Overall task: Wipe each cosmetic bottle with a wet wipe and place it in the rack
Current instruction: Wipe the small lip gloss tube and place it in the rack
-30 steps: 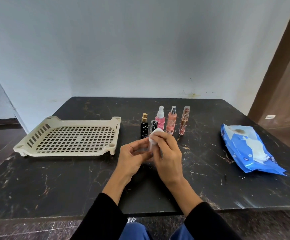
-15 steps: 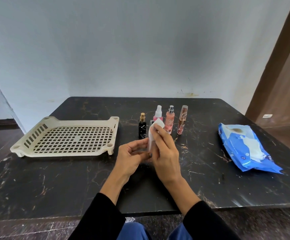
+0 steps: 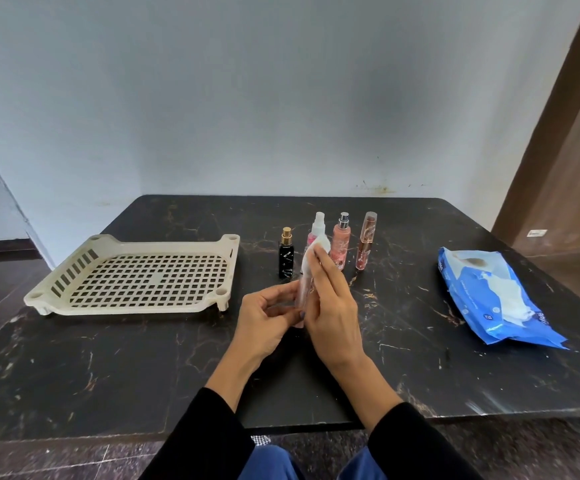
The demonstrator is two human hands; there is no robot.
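Observation:
My left hand (image 3: 264, 317) grips the lower end of a slim clear cosmetic bottle (image 3: 305, 287) held upright above the table. My right hand (image 3: 333, 306) presses a white wet wipe (image 3: 320, 243) against the bottle's upper part, fingers stretched along it. Behind them stand a black bottle with a gold cap (image 3: 286, 253), a pink spray bottle with a white cap (image 3: 317, 227), a peach bottle with a silver cap (image 3: 341, 241) and a rose-gold tube (image 3: 365, 240). The cream slotted rack (image 3: 136, 277) lies to the left with nothing in it.
A blue pack of wet wipes (image 3: 492, 299) lies at the right of the black marble table (image 3: 108, 358), a wipe poking out of its opening. A pale wall runs behind the table and a brown door stands at the right.
My right hand has slid the wipe upward along the clear bottle, from near the left hand's fingers toward its top. My left hand keeps its grip on the lower end.

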